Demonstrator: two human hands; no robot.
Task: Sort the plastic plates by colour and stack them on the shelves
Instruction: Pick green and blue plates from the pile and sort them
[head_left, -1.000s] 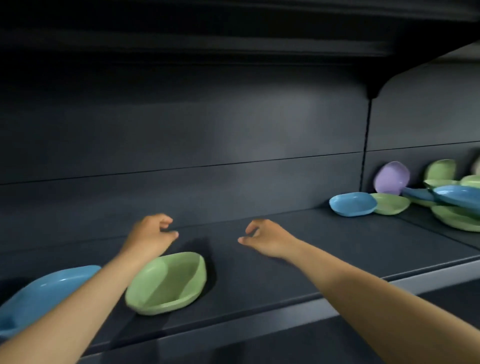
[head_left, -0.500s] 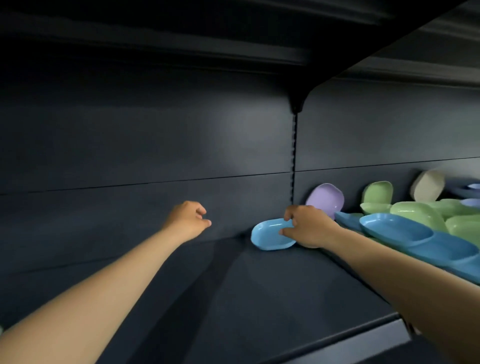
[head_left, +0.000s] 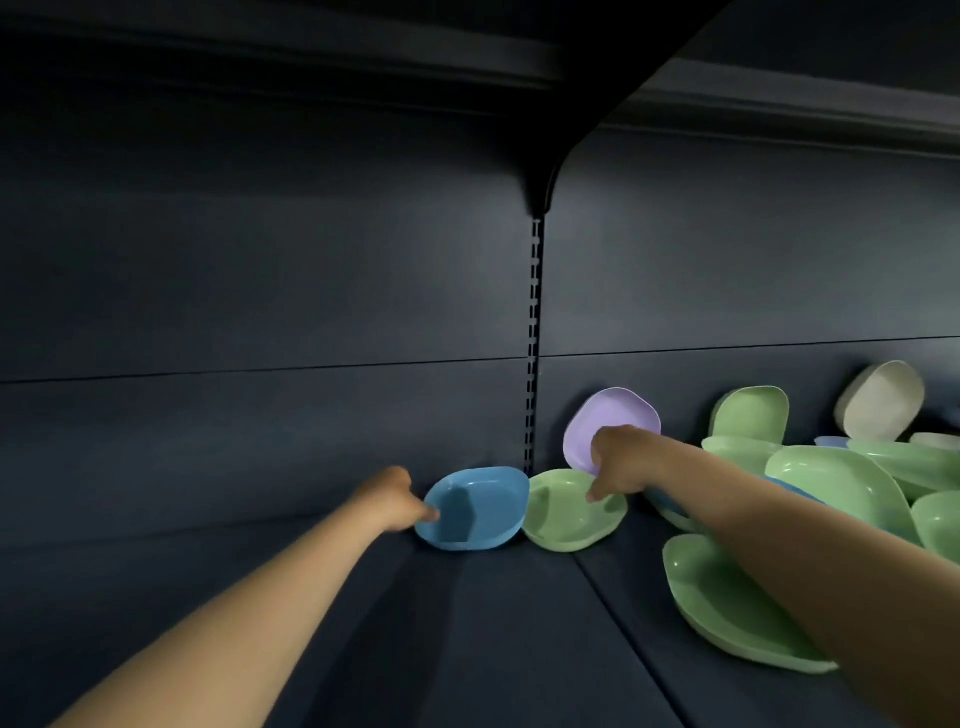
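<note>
A blue plate (head_left: 475, 506) lies at the back of the dark shelf (head_left: 493, 649), and my left hand (head_left: 392, 496) pinches its left rim. Right beside it sits a small green plate (head_left: 563, 517). My right hand (head_left: 621, 460) rests on that green plate's far rim, fingers pointing down onto it; whether it grips is unclear. A purple plate (head_left: 608, 418) leans on the back wall just behind that hand. A large green plate (head_left: 727, 605) lies under my right forearm.
A jumble of green plates (head_left: 836, 480) fills the shelf's right side, with another green plate (head_left: 750, 415) and a beige one (head_left: 883, 400) leaning on the back wall. A slotted upright (head_left: 534, 343) splits the back panel. Another shelf hangs overhead.
My view swung right. My right hand left the blue plate and reached onto the green plate beside it. My left hand came over and took the blue plate's left rim.
</note>
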